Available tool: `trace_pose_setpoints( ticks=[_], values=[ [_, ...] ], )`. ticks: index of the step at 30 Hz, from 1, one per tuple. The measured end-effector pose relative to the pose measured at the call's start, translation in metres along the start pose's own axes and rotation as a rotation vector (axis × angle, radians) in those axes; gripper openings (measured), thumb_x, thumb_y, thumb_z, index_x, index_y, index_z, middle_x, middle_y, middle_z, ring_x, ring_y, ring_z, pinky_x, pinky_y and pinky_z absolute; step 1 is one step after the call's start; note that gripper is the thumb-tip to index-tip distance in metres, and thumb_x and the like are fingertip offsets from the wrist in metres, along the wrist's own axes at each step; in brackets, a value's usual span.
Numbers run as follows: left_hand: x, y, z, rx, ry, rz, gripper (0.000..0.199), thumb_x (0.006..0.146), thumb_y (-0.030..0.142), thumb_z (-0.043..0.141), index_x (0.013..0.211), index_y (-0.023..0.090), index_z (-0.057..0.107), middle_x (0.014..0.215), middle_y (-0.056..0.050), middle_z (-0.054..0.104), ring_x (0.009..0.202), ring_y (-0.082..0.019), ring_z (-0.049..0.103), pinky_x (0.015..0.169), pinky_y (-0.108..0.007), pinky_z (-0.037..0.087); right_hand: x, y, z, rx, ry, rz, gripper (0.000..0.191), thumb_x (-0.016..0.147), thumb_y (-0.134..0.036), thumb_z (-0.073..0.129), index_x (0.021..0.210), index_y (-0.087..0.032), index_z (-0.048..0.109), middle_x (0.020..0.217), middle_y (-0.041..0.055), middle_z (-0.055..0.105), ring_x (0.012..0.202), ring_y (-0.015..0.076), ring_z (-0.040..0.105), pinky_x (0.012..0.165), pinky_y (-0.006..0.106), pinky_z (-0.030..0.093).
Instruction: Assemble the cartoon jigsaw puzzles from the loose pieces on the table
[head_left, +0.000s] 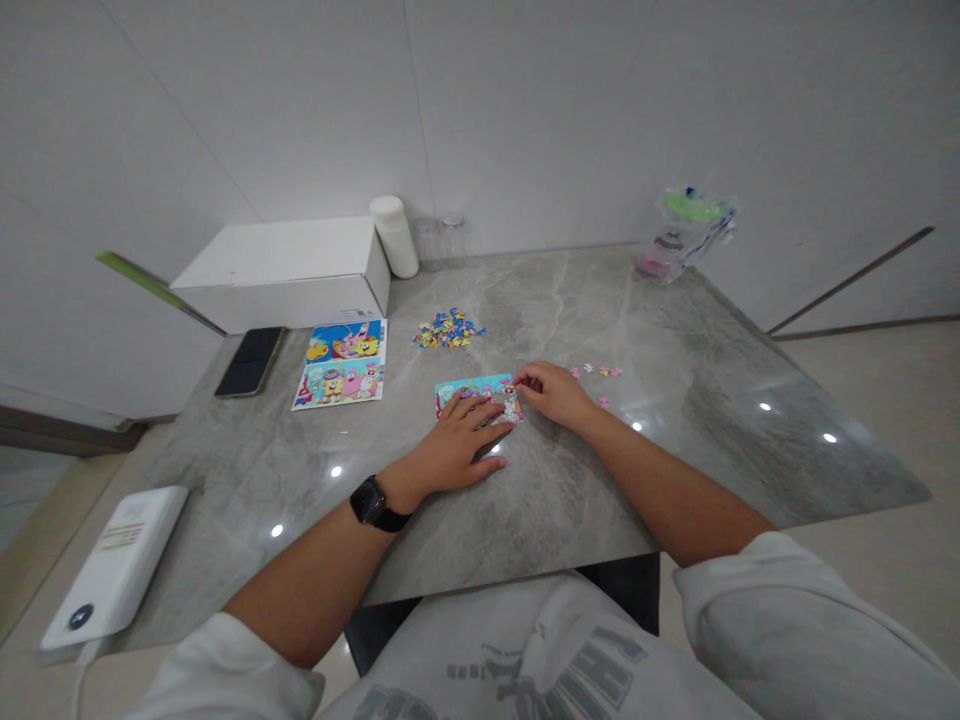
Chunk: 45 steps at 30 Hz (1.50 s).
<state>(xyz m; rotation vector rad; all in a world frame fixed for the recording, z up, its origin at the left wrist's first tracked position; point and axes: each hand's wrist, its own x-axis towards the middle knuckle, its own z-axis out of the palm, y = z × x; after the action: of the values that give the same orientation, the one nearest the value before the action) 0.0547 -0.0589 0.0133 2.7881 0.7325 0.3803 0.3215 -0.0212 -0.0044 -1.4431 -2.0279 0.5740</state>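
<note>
A partly assembled jigsaw puzzle (480, 383) with cartoon figures on a light blue ground lies flat on the grey table. My left hand (463, 440) rests over its lower part, palm down with the fingers spread, hiding some of the picture. At the puzzle's right edge is my right hand (551, 392), thumb and forefinger pinched together; whether a piece is between them is too small to see. A few pink and white loose puzzle pieces (604, 371) lie right of that hand. Beyond the puzzle sits a heap of blue and yellow puzzle pieces (448, 329).
A printed picture sheet (341, 378) and a phone (250, 362) lie to the left. Along the wall stand a white box (281, 265), a white bottle (395, 238) and two clear glasses (452, 240). A plastic bag (684, 235) is at back right, a white power bank (116, 565) at front left.
</note>
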Motion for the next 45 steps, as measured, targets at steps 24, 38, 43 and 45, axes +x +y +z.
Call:
trace_pose_setpoints(
  ticks=[24,38,43,45],
  values=[
    [0.003,0.001,-0.002,-0.007,-0.023,-0.005,0.055,0.100,0.054,0.063,0.148,0.027,0.061,0.157,-0.009,0.057,0.151,-0.035,0.041,0.131,-0.064,0.017,-0.012,-0.015,-0.017,-0.110,-0.242,-0.205,0.017,0.090,-0.012,0.067,0.097,-0.021,0.079,0.101,0.0057,0.066,0.092,0.0183,0.064,0.085,0.029,0.047],
    [0.003,0.001,-0.002,-0.013,-0.027,-0.001,0.055,0.100,0.055,0.061,0.147,0.026,0.062,0.157,-0.010,0.057,0.149,-0.035,0.042,0.131,-0.063,0.018,-0.012,-0.016,-0.015,-0.187,-0.181,-0.117,0.016,0.092,-0.016,0.067,0.104,-0.021,0.077,0.103,0.0069,0.071,0.091,0.0192,0.064,0.085,0.029,0.047],
    [0.004,0.002,-0.004,-0.030,-0.028,0.008,0.055,0.101,0.053,0.060,0.149,0.027,0.061,0.157,-0.010,0.056,0.149,-0.034,0.042,0.131,-0.063,0.018,-0.012,-0.013,-0.013,-0.194,-0.134,-0.092,0.018,0.091,-0.015,0.067,0.106,-0.020,0.076,0.103,0.0072,0.071,0.092,0.0195,0.064,0.087,0.030,0.048],
    [0.004,0.002,-0.004,-0.039,-0.030,0.008,0.054,0.101,0.052,0.061,0.149,0.027,0.061,0.156,-0.010,0.057,0.148,-0.034,0.042,0.131,-0.063,0.018,-0.012,-0.012,-0.014,-0.187,-0.115,-0.077,0.019,0.092,-0.014,0.066,0.107,-0.020,0.075,0.102,0.0072,0.071,0.091,0.0197,0.064,0.087,0.030,0.048]
  ],
)
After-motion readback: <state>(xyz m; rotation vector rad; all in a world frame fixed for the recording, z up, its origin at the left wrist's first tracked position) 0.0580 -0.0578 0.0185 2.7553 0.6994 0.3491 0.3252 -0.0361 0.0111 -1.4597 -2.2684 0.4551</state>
